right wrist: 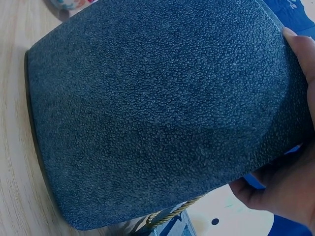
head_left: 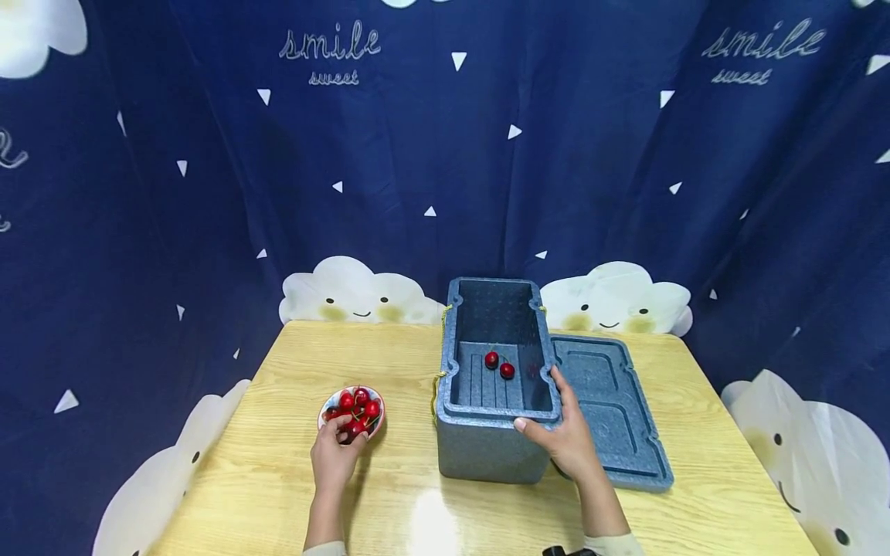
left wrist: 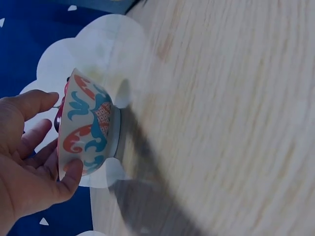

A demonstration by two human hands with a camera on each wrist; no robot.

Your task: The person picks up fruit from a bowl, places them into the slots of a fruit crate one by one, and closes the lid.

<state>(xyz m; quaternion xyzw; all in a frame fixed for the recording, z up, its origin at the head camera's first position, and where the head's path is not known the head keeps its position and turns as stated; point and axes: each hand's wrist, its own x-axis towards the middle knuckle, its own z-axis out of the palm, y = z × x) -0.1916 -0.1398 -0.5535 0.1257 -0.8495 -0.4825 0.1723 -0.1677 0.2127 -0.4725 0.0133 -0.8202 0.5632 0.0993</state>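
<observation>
Several red cherries [head_left: 372,408] with green stems fill a small patterned bowl [left wrist: 83,123] on the table's left side. My left hand [head_left: 335,457] is at the bowl's near edge, fingers over the cherries. A gap shows between thumb and fingers, and the wrist view shows no cherry in it. The blue-grey foam box [head_left: 494,449] stands lidless, with two cherries [head_left: 507,371] on its ribbed floor. At the box's near right corner, my right hand [head_left: 572,439] grips the rim, its thumb on the front edge and its fingers along the right side.
Right of the box, its matching lid [head_left: 612,409] lies flat on the wooden table [head_left: 278,510]. Yellow cord [head_left: 436,394] hangs along the box's left side. Behind the table hangs a dark blue curtain [head_left: 417,154] with white clouds.
</observation>
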